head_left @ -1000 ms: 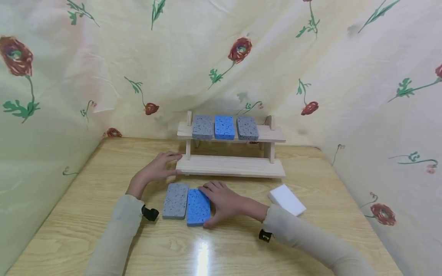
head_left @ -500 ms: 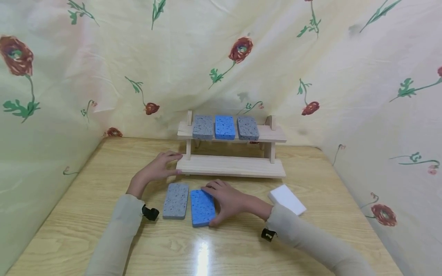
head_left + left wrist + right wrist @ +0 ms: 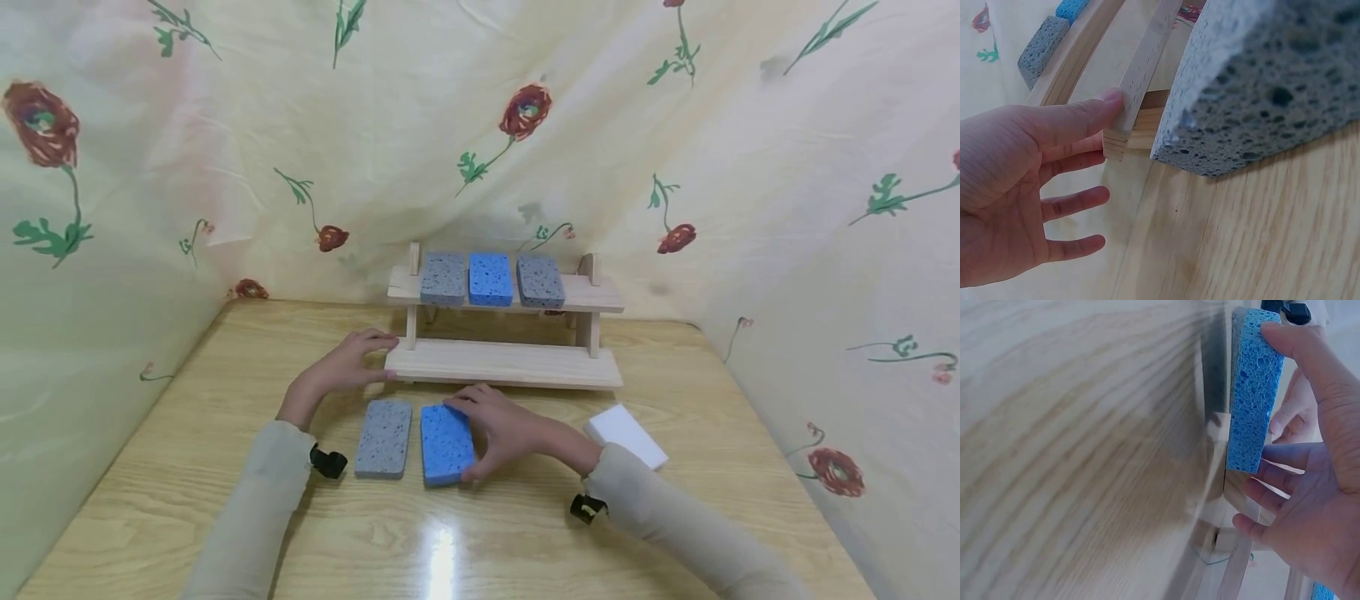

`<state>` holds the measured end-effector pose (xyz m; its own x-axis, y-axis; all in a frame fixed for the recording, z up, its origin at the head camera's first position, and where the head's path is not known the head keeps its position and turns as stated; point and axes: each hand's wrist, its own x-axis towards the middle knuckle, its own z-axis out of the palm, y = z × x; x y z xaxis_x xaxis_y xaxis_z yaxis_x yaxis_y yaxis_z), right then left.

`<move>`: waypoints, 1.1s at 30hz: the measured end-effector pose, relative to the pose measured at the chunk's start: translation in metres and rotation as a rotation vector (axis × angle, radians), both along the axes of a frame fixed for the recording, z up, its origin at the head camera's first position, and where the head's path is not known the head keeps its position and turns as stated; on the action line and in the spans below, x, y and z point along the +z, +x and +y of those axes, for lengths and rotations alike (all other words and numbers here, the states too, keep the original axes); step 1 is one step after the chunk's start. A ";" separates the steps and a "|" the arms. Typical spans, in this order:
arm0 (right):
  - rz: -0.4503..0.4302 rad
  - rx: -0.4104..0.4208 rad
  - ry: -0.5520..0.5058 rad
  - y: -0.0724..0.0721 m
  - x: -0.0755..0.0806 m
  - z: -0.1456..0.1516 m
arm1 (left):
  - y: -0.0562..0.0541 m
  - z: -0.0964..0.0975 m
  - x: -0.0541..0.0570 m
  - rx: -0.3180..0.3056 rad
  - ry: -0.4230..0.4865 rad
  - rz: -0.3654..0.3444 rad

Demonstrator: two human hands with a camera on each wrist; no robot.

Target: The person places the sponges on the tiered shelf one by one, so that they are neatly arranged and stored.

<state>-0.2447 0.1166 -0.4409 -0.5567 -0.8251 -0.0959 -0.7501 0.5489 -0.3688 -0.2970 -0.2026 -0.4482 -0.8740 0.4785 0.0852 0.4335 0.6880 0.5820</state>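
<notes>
Looks like the right hand (image 3: 504, 423) has a blue sponge (image 3: 444, 446) pinched thumb-to-fingers, in front of the shelf (image 3: 506, 363) and near a grey sponge (image 3: 383, 439) on the table (image 3: 352, 542). Meanwhile the left hand (image 3: 343, 367) pinches the shelf's lower left end.

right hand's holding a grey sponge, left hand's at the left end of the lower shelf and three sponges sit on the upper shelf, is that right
Not quite: the head view shows the right hand holding a blue sponge, not a grey one. The left hand is indeed at the left end of the lower shelf, and three sponges sit on the upper shelf.
</notes>
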 end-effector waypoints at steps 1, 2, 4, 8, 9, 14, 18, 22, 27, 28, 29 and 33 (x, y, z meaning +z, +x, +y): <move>-0.003 0.000 -0.008 0.000 0.001 0.001 | 0.000 0.000 0.000 -0.003 0.003 -0.002; -0.009 0.000 -0.020 0.000 0.001 0.002 | 0.000 0.000 0.000 -0.003 0.008 -0.008; -0.021 0.003 -0.045 0.001 0.003 0.003 | 0.000 0.001 0.000 -0.003 0.013 -0.013; -0.023 0.000 -0.064 0.001 0.007 0.005 | 0.001 0.001 -0.001 -0.002 0.010 -0.019; -0.016 -0.002 -0.065 0.001 0.009 0.005 | 0.001 0.000 -0.001 -0.001 0.009 -0.019; 0.017 0.009 -0.081 -0.003 0.016 0.007 | 0.001 -0.001 -0.002 0.003 0.014 -0.018; 0.035 0.010 -0.097 -0.008 0.022 0.011 | 0.001 -0.001 -0.002 -0.004 0.027 -0.007; 0.025 -0.007 -0.106 -0.012 0.028 0.013 | 0.000 -0.001 -0.003 -0.016 0.036 0.006; 0.022 -0.016 -0.109 -0.018 0.034 0.013 | 0.000 0.000 -0.004 -0.014 0.037 -0.002; 0.026 -0.014 -0.111 -0.020 0.035 0.013 | 0.000 0.000 -0.003 -0.011 0.037 -0.003; 0.032 -0.014 -0.114 -0.022 0.035 0.013 | 0.001 0.000 -0.003 -0.010 0.037 -0.002; 0.048 -0.017 -0.123 -0.029 0.038 0.012 | 0.002 0.000 -0.002 -0.005 0.034 -0.005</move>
